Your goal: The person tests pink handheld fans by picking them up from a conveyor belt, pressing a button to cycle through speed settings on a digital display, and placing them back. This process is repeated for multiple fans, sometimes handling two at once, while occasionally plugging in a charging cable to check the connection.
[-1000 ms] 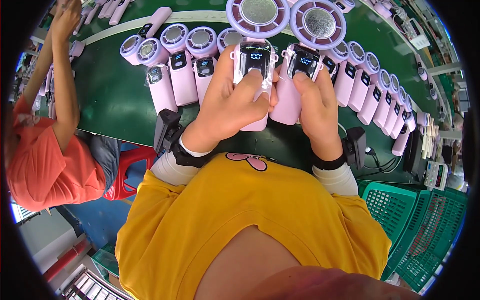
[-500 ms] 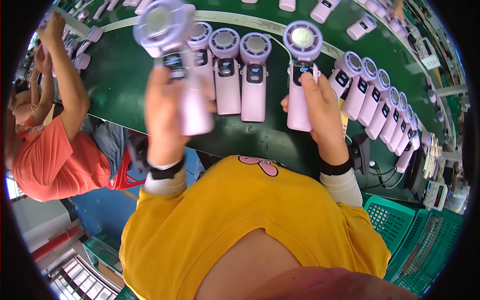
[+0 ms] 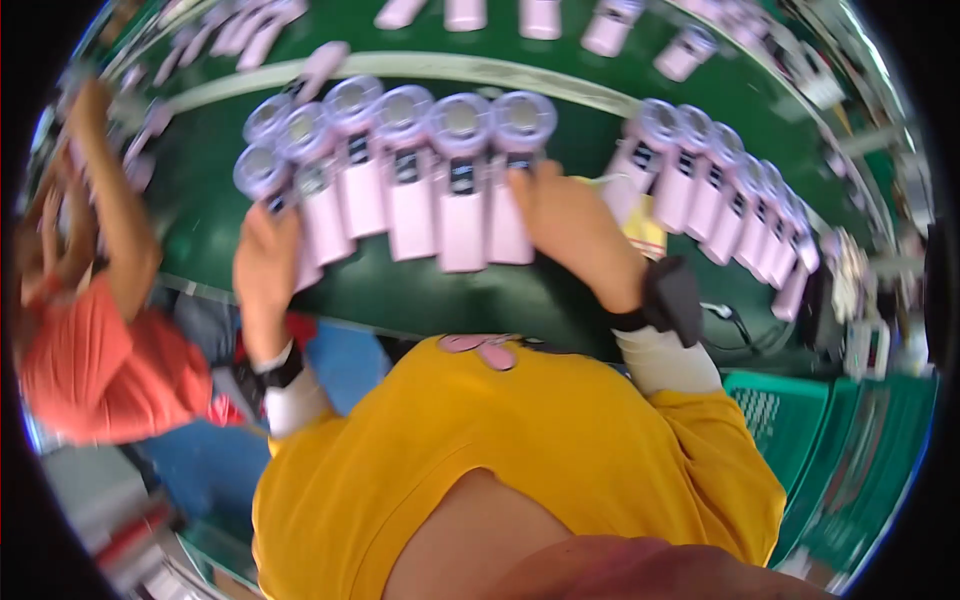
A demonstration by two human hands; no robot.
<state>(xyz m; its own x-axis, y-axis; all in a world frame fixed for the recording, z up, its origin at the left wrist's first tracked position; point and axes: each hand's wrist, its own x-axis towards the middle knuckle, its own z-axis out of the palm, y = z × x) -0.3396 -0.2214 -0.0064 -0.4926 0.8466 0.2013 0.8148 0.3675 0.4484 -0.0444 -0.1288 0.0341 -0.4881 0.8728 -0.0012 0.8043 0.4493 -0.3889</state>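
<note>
A tight row of pink handheld fans (image 3: pixel 410 200) with round lilac heads lies on the green table in front of me. At the row's left end my left hand (image 3: pixel 265 265) is closed round a fan (image 3: pixel 262 172), whose head points away from me. My right hand (image 3: pixel 575 225) grips the fan (image 3: pixel 522 120) at the right end, its fingers over the upper body near the dark display. Between the hands, the other fans lie side by side, heads outward. Motion blurs the finger edges slightly.
Another slanting row of fans (image 3: pixel 715 190) lies to the right, beside a yellow paper (image 3: pixel 645 235) and a black cable (image 3: pixel 740 330). More fans lie beyond a pale curved rail (image 3: pixel 450 66). Green baskets (image 3: pixel 775 420) stand low right. A person in an orange shirt (image 3: pixel 110 350) works at left.
The raised fan in my left hand has come down to the row's left end. My right hand has moved left with its fan, against the row. My view has shifted slightly.
</note>
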